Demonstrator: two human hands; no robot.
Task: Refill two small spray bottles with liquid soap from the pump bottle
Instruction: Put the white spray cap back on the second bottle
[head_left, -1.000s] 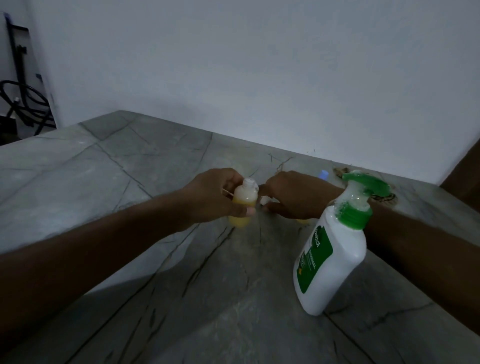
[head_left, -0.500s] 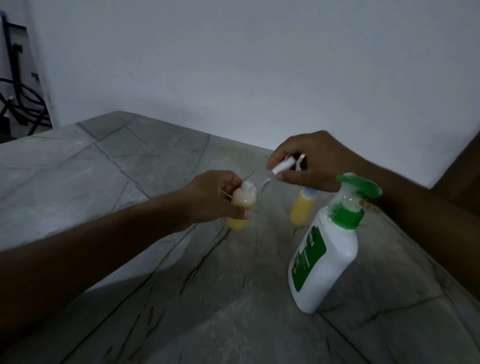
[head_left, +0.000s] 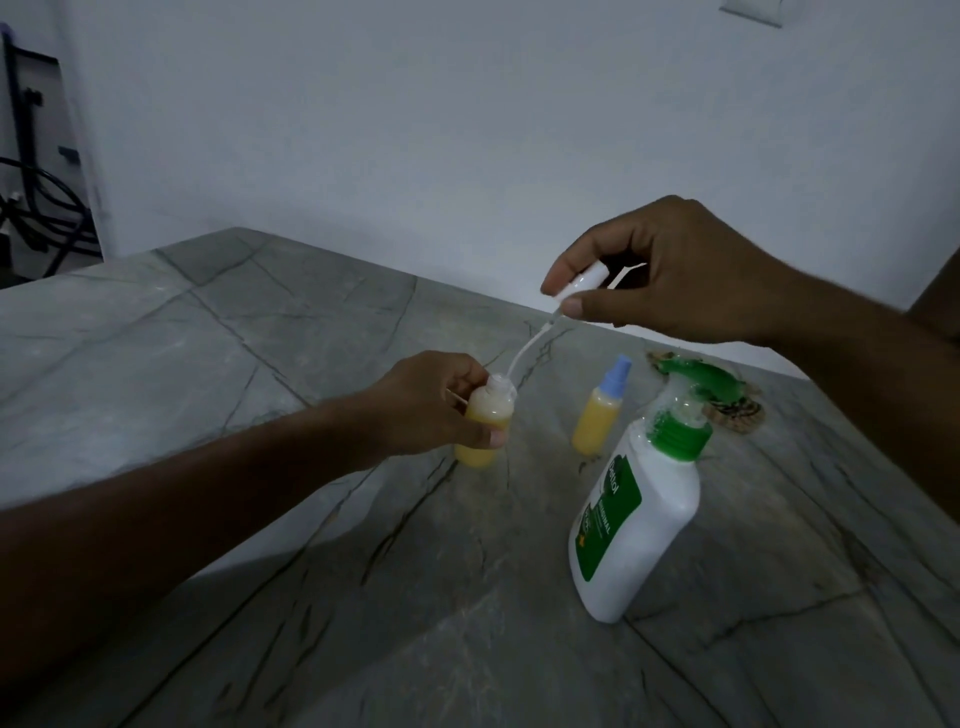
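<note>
Left hand (head_left: 415, 402) fingers wrap the uncapped spray bottle (head_left: 485, 415) at desk (head_left: 208, 364) centre, right hand (head_left: 670, 275) pinches its sprayer head (head_left: 582, 283) at 1 o'clock — second bottle (head_left: 600, 415) capped, pump bottle (head_left: 634, 499) at 4 o'clock — refilling seemingly unstarted.

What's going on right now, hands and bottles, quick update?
Left hand grips open spray bottle. Right hand pinches spray top, tube end at the neck. Capped bottle, pump bottle standing alongside, nothing blocking.
</note>
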